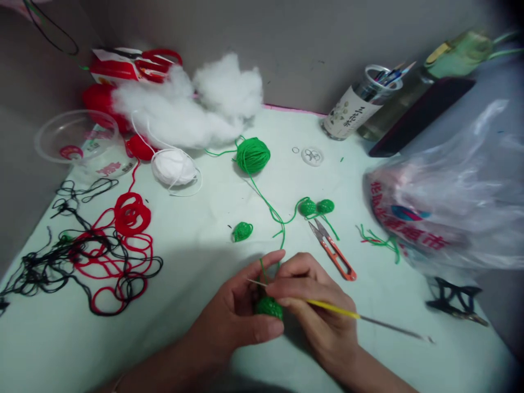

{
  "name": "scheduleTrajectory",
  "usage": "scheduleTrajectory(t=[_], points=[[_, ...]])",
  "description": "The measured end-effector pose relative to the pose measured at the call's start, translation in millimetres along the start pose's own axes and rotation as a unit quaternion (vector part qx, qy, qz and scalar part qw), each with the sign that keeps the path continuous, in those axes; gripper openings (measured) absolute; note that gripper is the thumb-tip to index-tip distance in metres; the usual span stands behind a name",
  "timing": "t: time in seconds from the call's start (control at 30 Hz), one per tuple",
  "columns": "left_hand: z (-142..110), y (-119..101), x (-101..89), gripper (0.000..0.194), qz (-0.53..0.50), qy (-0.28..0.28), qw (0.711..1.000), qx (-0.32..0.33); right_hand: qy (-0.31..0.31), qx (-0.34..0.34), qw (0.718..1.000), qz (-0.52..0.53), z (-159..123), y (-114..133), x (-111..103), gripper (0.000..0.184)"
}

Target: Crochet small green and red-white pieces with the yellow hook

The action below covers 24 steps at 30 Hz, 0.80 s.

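Observation:
My left hand (241, 311) is closed around a small green crocheted piece (269, 309), with the thumb along its near side. Green yarn runs up past the raised left forefinger towards a green yarn ball (253, 155). In my right hand (319, 305) is a crochet hook (333, 309) with a yellow grip, held like a pencil, its thin tip over the green piece. Whether the tip sits in a stitch, I cannot tell. Beyond the hands lie small green crocheted balls (308, 207) and another green crocheted piece (243, 231). Orange thread snips (336, 252) rest right of them.
Tangled black yarn (45, 267) and red yarn (131, 214) spread at left. White stuffing (180, 112), a white yarn ball (174, 166) and a plastic tub (77, 139) stand behind. A pen holder (347, 112), a plastic bag (446, 191) and a black claw clip (454, 297) are at right.

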<state>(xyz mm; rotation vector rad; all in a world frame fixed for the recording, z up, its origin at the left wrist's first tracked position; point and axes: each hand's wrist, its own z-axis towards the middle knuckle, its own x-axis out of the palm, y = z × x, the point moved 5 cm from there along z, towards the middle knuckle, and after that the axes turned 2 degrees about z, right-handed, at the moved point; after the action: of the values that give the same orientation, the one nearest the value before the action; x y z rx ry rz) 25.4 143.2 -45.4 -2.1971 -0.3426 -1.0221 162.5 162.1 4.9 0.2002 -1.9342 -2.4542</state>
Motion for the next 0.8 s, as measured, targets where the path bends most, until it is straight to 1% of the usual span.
scheduleTrajectory(t=[0.2,0.3,0.4,0.57,0.67,0.73,0.8], points=[[-2,-5,0.6,0.062,0.046,0.020,0.997,0.061,-0.013,0.014,1.000,0.025,-3,-2,1,0.022],[-7,-4,2.9,0.062,0.063,0.018,0.994,0.084,-0.009,-0.017,1.000,0.022,-7,2,3,0.027],[-11,1,5.2,0.067,0.062,0.018,0.995,0.078,-0.008,-0.048,0.999,0.008,-11,7,5,0.033],[-12,4,12.1,0.076,0.060,0.042,0.995,0.073,-0.009,-0.052,0.999,0.007,-12,10,6,0.029],[-9,-1,10.6,0.078,0.083,0.014,0.993,0.082,-0.018,-0.022,0.999,0.030,-7,4,2,0.024],[-8,-7,8.1,0.085,0.118,-0.013,0.988,0.102,-0.011,0.031,0.996,0.078,-5,-5,1,0.014],[-9,-12,6.3,0.092,0.171,-0.038,0.975,0.136,0.014,0.105,0.982,0.156,-5,-15,2,0.005]])
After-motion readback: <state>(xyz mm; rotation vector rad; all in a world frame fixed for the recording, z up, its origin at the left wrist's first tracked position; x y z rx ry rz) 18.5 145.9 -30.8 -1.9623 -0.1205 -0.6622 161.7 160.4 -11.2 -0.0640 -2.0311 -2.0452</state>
